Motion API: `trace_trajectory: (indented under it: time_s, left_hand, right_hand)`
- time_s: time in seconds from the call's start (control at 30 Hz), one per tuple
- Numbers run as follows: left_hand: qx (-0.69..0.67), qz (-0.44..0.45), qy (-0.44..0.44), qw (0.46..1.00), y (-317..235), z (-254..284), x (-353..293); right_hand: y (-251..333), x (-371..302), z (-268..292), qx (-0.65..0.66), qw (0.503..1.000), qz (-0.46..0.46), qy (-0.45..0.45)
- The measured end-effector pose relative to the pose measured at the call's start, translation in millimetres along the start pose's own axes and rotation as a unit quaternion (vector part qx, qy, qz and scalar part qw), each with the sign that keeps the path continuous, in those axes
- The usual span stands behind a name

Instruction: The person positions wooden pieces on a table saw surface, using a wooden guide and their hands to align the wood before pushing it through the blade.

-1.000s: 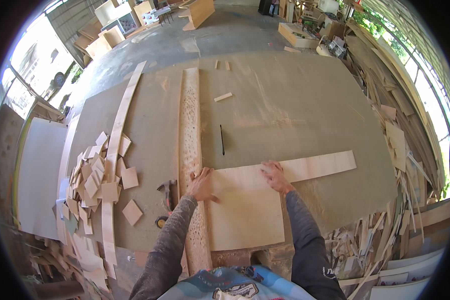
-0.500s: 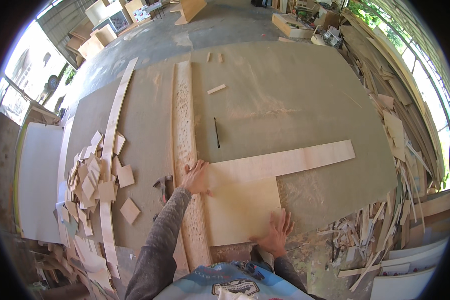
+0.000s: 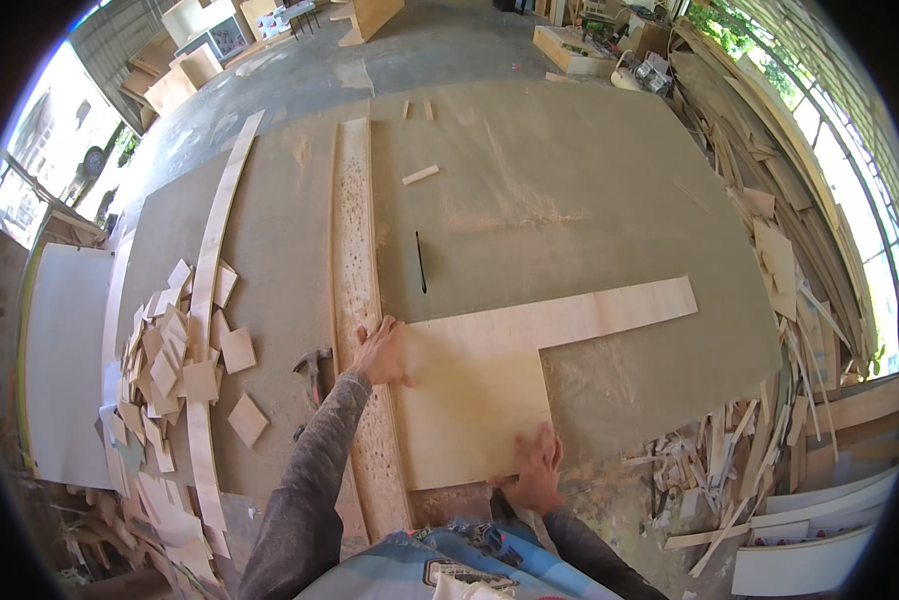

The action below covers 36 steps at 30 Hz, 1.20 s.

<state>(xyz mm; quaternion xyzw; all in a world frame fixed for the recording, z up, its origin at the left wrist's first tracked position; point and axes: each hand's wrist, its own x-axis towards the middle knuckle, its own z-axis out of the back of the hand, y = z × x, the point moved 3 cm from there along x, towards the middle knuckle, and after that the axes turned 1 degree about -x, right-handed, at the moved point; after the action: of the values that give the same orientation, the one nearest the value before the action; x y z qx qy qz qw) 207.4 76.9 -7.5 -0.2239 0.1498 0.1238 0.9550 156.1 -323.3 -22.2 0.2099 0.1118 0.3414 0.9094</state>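
Note:
A square, pale plywood panel (image 3: pixel 475 415) lies on the large worktable in front of me. Its left edge runs along a long board with a rough, pitted surface (image 3: pixel 356 210). A long plywood strip (image 3: pixel 590 312) meets the panel's far edge and sticks out to the right. My left hand (image 3: pixel 379 352) is open, its fingers laid over the pitted board's edge and the far left corner of the panel. At the near right corner, my right hand (image 3: pixel 537 472) touches the panel's edge; it looks open, with fingertips slightly blurred.
Left of the pitted board are a claw hammer (image 3: pixel 315 375), another long strip (image 3: pixel 210 270) and a heap of small wooden squares (image 3: pixel 165 365). A thin black pen-like stick (image 3: pixel 421 262) and small wood pieces (image 3: pixel 421 175) lie beyond the strip. Offcuts (image 3: pixel 715 455) pile up at right.
My right hand has shifted slightly at the panel's near right corner, its spread fingers drawing closer together. My left hand stays in place. The whole view has shifted a little.

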Motion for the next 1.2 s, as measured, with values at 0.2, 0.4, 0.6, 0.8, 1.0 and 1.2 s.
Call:
trace_trajectory:
  time_s: [0.2, 0.4, 0.6, 0.8, 1.0, 1.2]
  left_hand:
    - [0.006, 0.009, 0.021, 1.000, 0, -1, 1]
    - [0.021, 0.013, 0.044, 0.999, -5, 7, -1]
    - [0.057, -0.020, 0.000, 0.998, 7, 14, 19]
    - [0.062, -0.024, -0.005, 0.998, 18, 24, 44]
    - [0.054, -0.011, 0.021, 0.998, 30, 35, 70]
    - [0.054, -0.008, 0.033, 0.998, 43, 37, 85]
  right_hand:
    - [51, -5, -42, -0.033, 0.993, 0.110, 0.011]
    - [56, -1, -40, 0.001, 0.993, 0.119, -0.009]
    - [61, 22, -34, -0.018, 0.991, 0.132, -0.012]
    - [60, 49, -32, -0.025, 0.989, 0.141, -0.028]
    - [59, 73, -34, -0.001, 0.990, 0.137, -0.039]
    - [60, 88, -32, -0.004, 0.990, 0.138, -0.040]
